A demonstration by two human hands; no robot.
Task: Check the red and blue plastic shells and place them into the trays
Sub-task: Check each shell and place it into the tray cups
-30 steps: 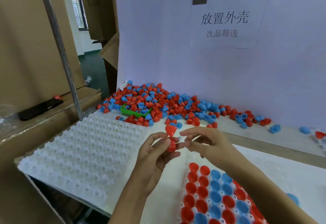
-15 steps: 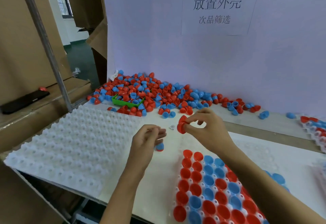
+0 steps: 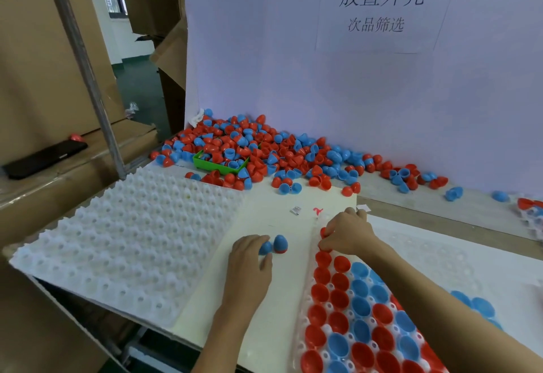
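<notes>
White board backs the bench (image 3: 282, 220), and a loose pile (image 3: 264, 155) of red and blue shells lies along its foot, spilling round a small green bin (image 3: 219, 164). On the near right sits a clear tray (image 3: 417, 243), its closest rows already filled with red and blue halves set mouth up; a bare white tray (image 3: 117, 234) lies on the left.

At the far end of the filled rows, the right hand (image 3: 348, 234) has its fingers curled over a red shell (image 3: 323, 232), pinching it down toward the next free pocket. Most of the shell is hidden, so I cannot tell whether it is seated yet. Resting on the bench, the left hand (image 3: 252, 258) touches a blue shell (image 3: 266, 247) with its fingertips; whether it pinches it or only steadies it I cannot tell. A blue egg (image 3: 280, 244) with a red base stands just beside that shell.

To do this step well, I would bring the red half down square over its pocket, mouth up like its neighbours, and press until the rim sits level with the row before letting go. A tilted shell would likely rock out or crowd the next pocket. The edge deserves a look for cracks or flash first, since the fingers cover it now. The blue one probably goes in afterward, beside the other blues.
</notes>
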